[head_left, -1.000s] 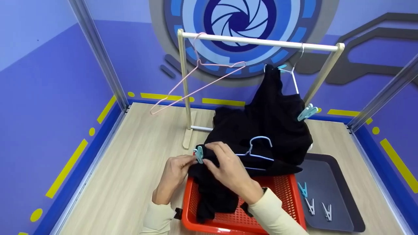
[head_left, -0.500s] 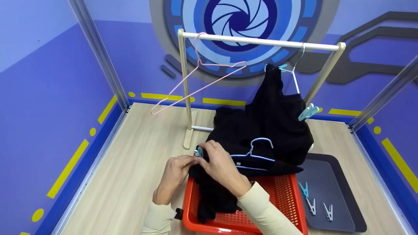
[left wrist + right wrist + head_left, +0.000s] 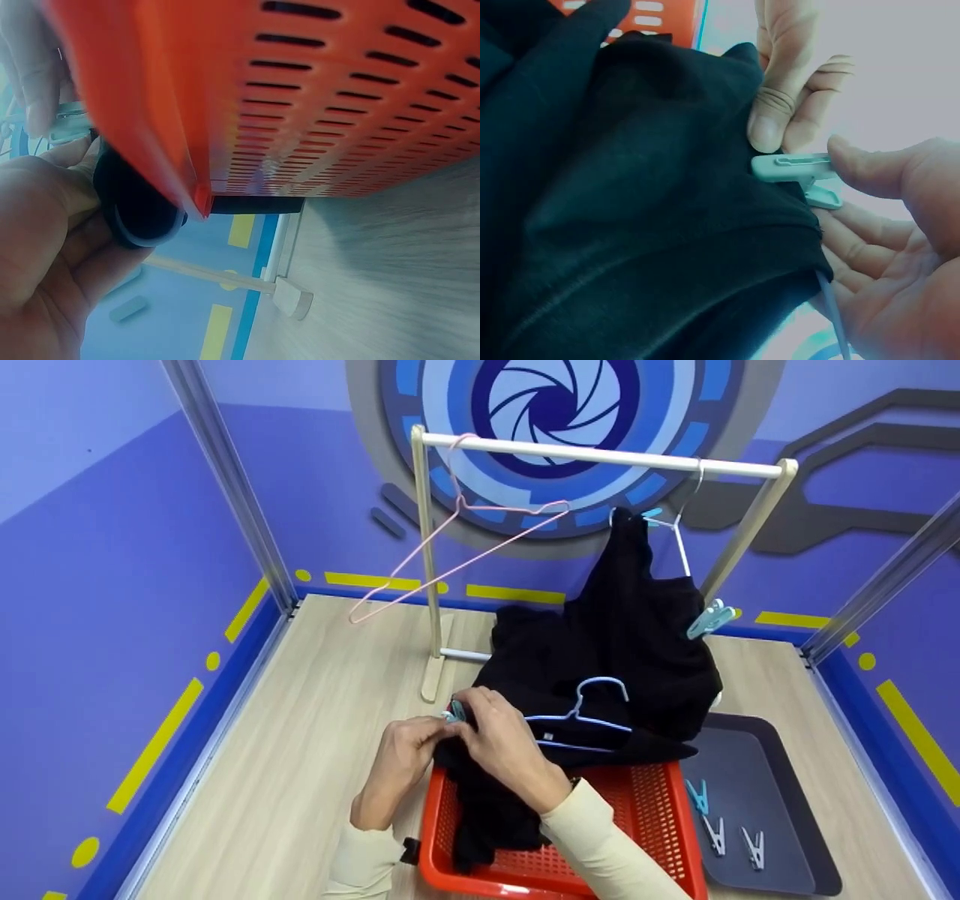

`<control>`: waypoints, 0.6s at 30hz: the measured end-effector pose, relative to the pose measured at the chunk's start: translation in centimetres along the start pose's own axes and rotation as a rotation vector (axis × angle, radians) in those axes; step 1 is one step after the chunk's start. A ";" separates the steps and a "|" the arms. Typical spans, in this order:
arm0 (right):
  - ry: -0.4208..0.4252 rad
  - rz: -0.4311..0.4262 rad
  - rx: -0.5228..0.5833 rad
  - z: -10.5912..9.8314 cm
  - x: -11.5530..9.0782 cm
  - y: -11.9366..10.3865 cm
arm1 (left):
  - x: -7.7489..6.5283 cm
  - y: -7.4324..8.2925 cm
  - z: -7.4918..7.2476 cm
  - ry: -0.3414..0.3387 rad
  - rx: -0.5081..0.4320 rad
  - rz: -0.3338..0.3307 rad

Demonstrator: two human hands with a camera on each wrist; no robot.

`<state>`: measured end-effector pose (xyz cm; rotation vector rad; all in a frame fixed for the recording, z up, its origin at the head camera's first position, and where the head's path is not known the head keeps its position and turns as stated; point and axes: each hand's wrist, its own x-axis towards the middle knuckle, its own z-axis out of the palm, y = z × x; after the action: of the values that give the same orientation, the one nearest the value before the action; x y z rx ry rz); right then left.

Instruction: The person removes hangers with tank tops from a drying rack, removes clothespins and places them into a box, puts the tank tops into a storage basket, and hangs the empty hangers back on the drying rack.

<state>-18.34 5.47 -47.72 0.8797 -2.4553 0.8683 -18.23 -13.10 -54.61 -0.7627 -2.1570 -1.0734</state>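
Note:
My left hand point(image 3: 403, 751) pinches the edge of a black garment point(image 3: 652, 165) between thumb and fingers, at the left end of a light blue hanger point(image 3: 577, 714). Beside it my right hand point(image 3: 501, 746) pinches a mint clothespin point(image 3: 791, 167), thumb on one handle, with its tip over the cloth edge. The hanger's bar sticks out of the garment below the clothespin in the right wrist view. Part of the garment drapes into the red basket point(image 3: 431, 847), whose slotted wall fills much of the left wrist view.
A wooden rack point(image 3: 600, 454) bears an unused pink hanger point(image 3: 459, 510) and a white hanger point(image 3: 681, 547) with a black garment point(image 3: 637, 607) clipped by a mint clothespin point(image 3: 711, 620). Right of the basket lies a grey tray point(image 3: 787, 795) with a blue clothespin point(image 3: 698, 796) and grey clothespins point(image 3: 754, 847).
My right hand has shifted left and closed in beside my left hand, tilting the mint clothespin and covering more of it. The left hand stays in place on the garment.

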 end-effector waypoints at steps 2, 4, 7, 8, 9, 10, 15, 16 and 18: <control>0.010 -0.027 0.027 0.1 0.0 0.1 | 0.0 0.0 0.0 0.002 0.015 0.005; 0.029 -0.058 0.056 0.2 -0.1 0.3 | 0.1 0.0 0.0 0.000 0.025 0.006; 0.062 -0.097 0.107 0.3 -0.1 0.4 | 0.0 0.0 0.0 0.001 0.029 0.004; 0.073 -0.109 0.120 0.3 -0.1 0.4 | 0.0 0.0 0.0 0.001 0.029 0.005; 0.084 -0.119 0.133 0.3 -0.1 0.5 | 0.0 0.0 0.0 0.002 0.026 0.004; 0.093 -0.128 0.141 0.2 -0.1 0.4 | 0.0 0.0 0.0 0.005 0.023 0.005; 0.122 -0.144 0.186 0.1 -0.2 0.3 | 0.0 -0.1 0.0 0.010 0.014 0.003; 0.125 -0.145 0.195 0.1 -0.2 0.3 | 0.0 -0.1 0.1 0.010 0.014 0.003; 0.130 -0.145 0.212 0.0 -0.3 0.3 | -0.1 -0.1 0.1 0.010 0.019 0.003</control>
<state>-18.29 5.77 -47.95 1.0250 -2.1882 1.1097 -18.29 -13.13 -54.75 -0.7496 -2.1537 -1.0521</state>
